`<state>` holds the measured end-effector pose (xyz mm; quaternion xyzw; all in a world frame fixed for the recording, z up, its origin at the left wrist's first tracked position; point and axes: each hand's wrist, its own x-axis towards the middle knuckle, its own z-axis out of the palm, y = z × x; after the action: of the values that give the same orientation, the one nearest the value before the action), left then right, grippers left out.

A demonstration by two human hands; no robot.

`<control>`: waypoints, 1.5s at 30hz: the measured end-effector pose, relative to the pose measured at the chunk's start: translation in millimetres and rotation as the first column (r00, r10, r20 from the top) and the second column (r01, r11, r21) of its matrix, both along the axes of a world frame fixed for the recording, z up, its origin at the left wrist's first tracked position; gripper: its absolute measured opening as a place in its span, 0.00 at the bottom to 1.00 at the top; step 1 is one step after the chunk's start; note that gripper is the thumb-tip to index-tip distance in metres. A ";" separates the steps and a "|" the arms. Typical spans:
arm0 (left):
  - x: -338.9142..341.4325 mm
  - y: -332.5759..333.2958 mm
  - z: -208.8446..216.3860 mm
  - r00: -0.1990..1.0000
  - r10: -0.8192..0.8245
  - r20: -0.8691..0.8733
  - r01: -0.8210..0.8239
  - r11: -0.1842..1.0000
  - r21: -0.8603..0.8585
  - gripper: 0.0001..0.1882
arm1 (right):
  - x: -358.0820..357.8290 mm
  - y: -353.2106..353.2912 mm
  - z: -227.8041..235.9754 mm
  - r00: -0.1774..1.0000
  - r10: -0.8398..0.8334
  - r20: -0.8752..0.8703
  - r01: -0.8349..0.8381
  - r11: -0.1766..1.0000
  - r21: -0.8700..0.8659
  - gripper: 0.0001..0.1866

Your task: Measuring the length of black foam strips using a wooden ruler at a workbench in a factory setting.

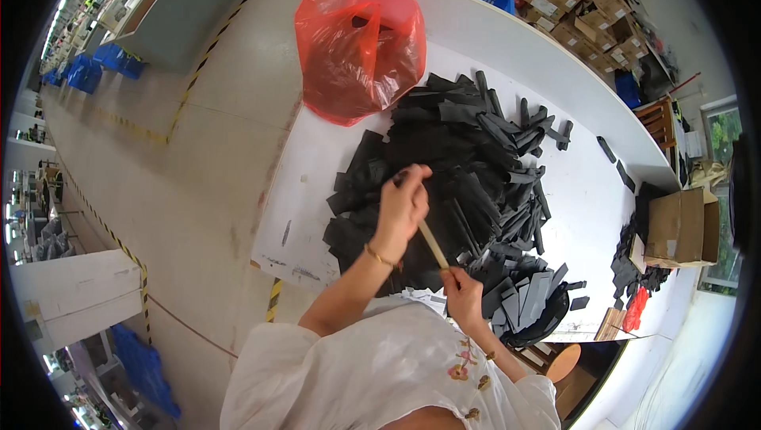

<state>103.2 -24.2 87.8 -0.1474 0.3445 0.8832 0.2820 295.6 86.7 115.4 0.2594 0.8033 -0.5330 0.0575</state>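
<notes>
pinching the near end of a narrow tan strip between thumb and fingers, the right hand sits at the near edge of a heap of black pieces in the head view. from that pinch the strip slants outward and left to the left hand, whose fingers are bent; whether they close on the strip or merely rest by it, i cannot tell. beyond the left hand stands a red plastic bag; right of the right hand, loose grey pieces lie by the heap. handling this well, i judge, calls for a firm near pinch, the strip straight between both hands, and enough lift that no piece below gets dragged along.
</notes>
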 end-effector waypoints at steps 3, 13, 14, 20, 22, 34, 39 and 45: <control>-48.0 -25.4 -5.8 0.985 0.172 -0.016 -0.170 0.983 0.070 0.14 | 25.5 8.6 2.9 0.982 0.126 0.138 -0.098 0.976 -0.193 0.10; 6.3 27.0 -35.0 0.916 0.114 0.384 -0.221 0.943 0.248 0.12 | -68.5 1.9 14.6 0.925 -0.085 -0.369 0.064 0.996 -0.069 0.11; 8.6 30.7 -29.6 0.912 0.111 0.394 -0.201 0.960 0.195 0.12 | -88.0 7.2 1.7 0.836 0.141 -0.531 -0.028 0.976 0.214 0.10; -28.6 -17.4 -24.5 0.929 0.352 -0.110 -0.369 0.903 -0.219 0.14 | -87.3 19.6 24.6 0.926 -0.260 -0.275 0.038 0.787 -0.616 0.09; -16.4 -2.2 10.3 0.973 0.014 -0.229 -0.060 0.979 -0.196 0.19 | -95.8 31.3 17.5 0.928 -0.208 -0.310 0.121 0.953 -0.276 0.11; 43.3 37.7 35.0 0.790 -0.547 -0.277 0.538 0.835 -0.114 0.17 | -170.4 92.6 37.2 0.668 -0.529 -0.524 0.595 0.802 -0.052 0.10; 24.0 37.7 3.9 0.691 -0.412 -0.593 0.154 0.886 -0.437 0.12 | -215.3 187.6 45.4 0.540 -0.637 -0.551 0.599 0.750 -0.280 0.12; -87.5 40.1 -87.6 0.415 -0.643 -0.644 -0.517 0.416 -0.748 0.09 | -195.8 232.7 -1.5 0.861 -0.193 -0.471 0.393 0.841 0.372 0.16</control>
<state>15.7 15.8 0.1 0.2456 0.8570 0.4512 -0.0399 99.8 319.5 113.9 0.2688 0.8482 -0.3743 -0.2611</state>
